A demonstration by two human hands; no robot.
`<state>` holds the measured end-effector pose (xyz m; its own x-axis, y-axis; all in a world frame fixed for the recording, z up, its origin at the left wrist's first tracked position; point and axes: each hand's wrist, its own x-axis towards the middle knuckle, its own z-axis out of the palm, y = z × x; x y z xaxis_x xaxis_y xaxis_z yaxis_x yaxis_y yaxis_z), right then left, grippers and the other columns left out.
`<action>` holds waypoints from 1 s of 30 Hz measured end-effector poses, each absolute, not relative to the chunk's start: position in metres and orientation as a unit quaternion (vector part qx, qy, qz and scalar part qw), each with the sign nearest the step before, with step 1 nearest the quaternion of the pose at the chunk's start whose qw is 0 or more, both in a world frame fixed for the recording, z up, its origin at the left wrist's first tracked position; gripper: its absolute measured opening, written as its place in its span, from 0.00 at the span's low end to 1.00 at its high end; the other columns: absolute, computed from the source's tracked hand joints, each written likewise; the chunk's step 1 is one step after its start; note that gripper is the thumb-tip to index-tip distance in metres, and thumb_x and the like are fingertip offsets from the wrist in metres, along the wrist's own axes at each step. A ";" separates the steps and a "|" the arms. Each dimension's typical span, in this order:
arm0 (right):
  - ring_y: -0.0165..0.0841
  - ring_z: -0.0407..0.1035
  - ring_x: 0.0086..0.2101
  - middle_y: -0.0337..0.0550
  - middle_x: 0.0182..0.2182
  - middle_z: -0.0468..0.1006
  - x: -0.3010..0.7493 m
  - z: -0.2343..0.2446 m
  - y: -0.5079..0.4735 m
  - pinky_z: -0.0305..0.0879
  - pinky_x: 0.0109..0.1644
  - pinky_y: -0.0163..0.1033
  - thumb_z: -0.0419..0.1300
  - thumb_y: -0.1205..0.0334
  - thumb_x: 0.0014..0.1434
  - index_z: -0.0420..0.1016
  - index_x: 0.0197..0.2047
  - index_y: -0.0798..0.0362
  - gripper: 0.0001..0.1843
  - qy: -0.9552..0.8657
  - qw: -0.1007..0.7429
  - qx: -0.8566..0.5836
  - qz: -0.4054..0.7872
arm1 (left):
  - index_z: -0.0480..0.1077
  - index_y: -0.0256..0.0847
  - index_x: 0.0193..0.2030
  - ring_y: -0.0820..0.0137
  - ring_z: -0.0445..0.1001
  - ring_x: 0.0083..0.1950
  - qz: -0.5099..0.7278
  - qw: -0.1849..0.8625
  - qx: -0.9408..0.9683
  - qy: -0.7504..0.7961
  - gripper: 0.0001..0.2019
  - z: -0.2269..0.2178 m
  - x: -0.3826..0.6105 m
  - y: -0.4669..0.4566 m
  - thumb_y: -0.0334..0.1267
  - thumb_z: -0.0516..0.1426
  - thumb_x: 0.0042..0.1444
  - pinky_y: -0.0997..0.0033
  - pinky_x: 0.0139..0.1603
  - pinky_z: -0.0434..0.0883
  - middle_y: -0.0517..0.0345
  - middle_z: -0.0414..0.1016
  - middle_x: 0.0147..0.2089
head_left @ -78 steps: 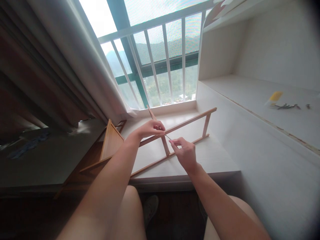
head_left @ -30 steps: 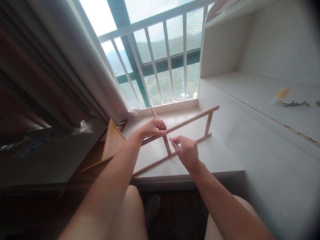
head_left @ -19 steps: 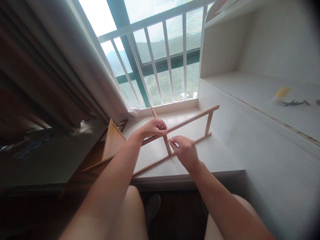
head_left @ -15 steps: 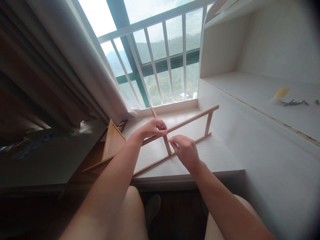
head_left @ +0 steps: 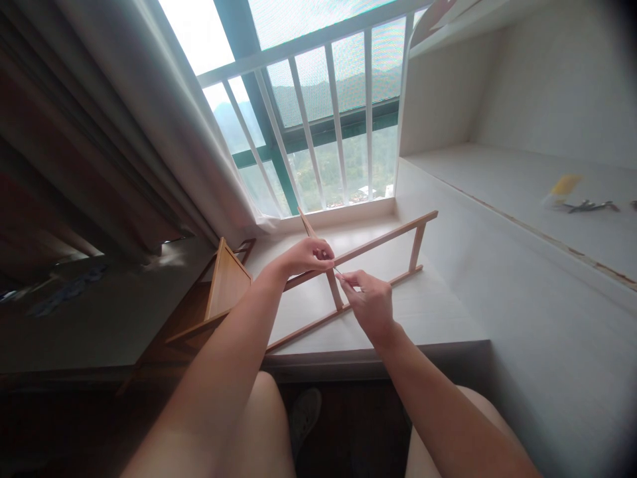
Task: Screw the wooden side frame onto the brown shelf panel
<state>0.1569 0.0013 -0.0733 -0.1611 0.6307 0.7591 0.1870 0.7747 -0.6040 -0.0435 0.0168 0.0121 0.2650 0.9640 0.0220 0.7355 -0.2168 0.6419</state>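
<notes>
1. On the flat white ledge (head_left: 448,315) below the window (head_left: 353,159), I see a brown, ladder-shaped wooden frame (head_left: 388,236) stretching slantwise.
2. The right hand (head_left: 367,299) has thumb and fingers pinched around a thin, silvery metal rod (head_left: 339,271), its far end at the joint of the frame's upper rail (head_left: 361,249) and middle crossbar (head_left: 335,291).
3. The left hand (head_left: 309,255) sits at that joint, fingers curled; I cannot tell what they grip.
4. On the white shelf (head_left: 492,174), I make out small grey metal pieces (head_left: 592,206) beside a blurred yellow-and-clear item (head_left: 566,186), probably a packet.
5. An orange-brown wooden panel (head_left: 226,282) stands tilted near the grey fabric curtain (head_left: 166,133).
</notes>
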 end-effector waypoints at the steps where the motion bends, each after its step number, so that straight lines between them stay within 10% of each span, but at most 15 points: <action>1: 0.32 0.74 0.28 0.43 0.28 0.81 0.156 -0.075 0.001 0.66 0.35 0.36 0.59 0.58 0.63 0.77 0.32 0.53 0.11 -0.735 0.584 -0.284 0.193 | 0.75 0.36 0.35 0.72 0.70 0.33 0.218 0.266 0.749 0.567 0.12 0.011 -0.044 0.017 0.43 0.61 0.50 0.74 0.34 0.66 0.56 0.74 0.32; 23: 0.33 0.70 0.23 0.40 0.22 0.75 0.152 -0.069 0.008 0.60 0.32 0.37 0.53 0.50 0.65 0.68 0.33 0.52 0.15 -0.729 0.487 -0.393 0.278 | 0.74 0.36 0.35 0.73 0.70 0.33 0.227 0.274 0.743 0.566 0.13 0.009 -0.045 0.017 0.45 0.62 0.50 0.74 0.35 0.67 0.56 0.73 0.34; 30: 0.32 0.66 0.18 0.33 0.15 0.71 0.143 -0.068 0.002 0.60 0.27 0.35 0.48 0.49 0.67 0.64 0.40 0.51 0.14 -0.654 0.475 -0.351 0.473 | 0.75 0.35 0.36 0.72 0.71 0.34 0.222 0.272 0.747 0.565 0.14 0.011 -0.045 0.017 0.45 0.61 0.51 0.74 0.35 0.67 0.55 0.74 0.34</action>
